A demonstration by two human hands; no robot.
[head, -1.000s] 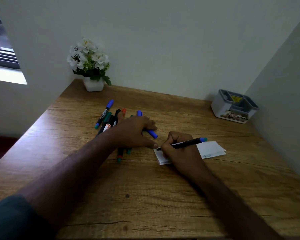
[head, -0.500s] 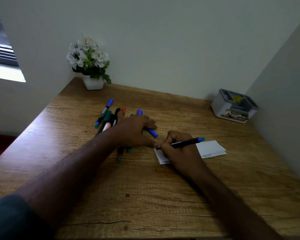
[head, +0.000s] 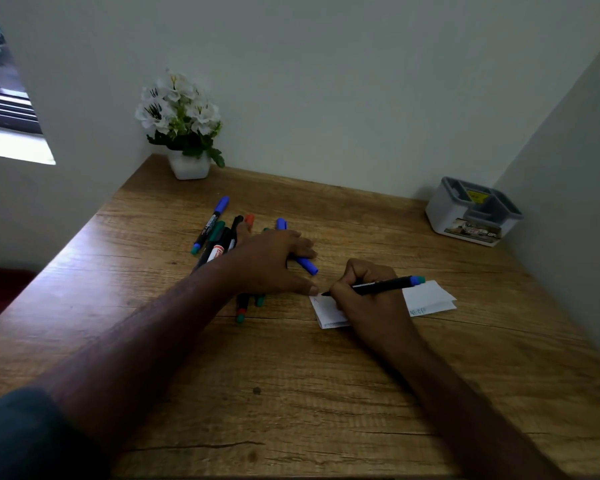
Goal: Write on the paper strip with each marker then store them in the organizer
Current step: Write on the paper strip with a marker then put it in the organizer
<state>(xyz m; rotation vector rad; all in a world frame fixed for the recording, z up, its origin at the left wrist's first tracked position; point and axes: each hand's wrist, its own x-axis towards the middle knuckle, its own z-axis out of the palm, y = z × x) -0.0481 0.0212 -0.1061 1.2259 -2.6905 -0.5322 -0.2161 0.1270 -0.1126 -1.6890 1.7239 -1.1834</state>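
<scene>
My right hand (head: 368,299) grips a black marker (head: 385,285) with a blue-green end, its tip touching the left end of the white paper strip (head: 426,297). The strip lies on the wooden desk (head: 291,393), with faint writing near its front edge. My left hand (head: 267,261) rests flat, fingers spread, over a pile of markers (head: 219,237), its thumb reaching to the strip's left corner. A blue cap (head: 305,265) pokes out under its fingers. The grey and white organizer (head: 471,211) stands at the far right corner.
A white pot of white flowers (head: 184,133) stands at the desk's back left corner. Walls close the desk in at the back and on the right. A window opening shows at the far left.
The marker's tip has shifted slightly on the strip's left end as my right hand writes. My left hand stays on the marker pile.
</scene>
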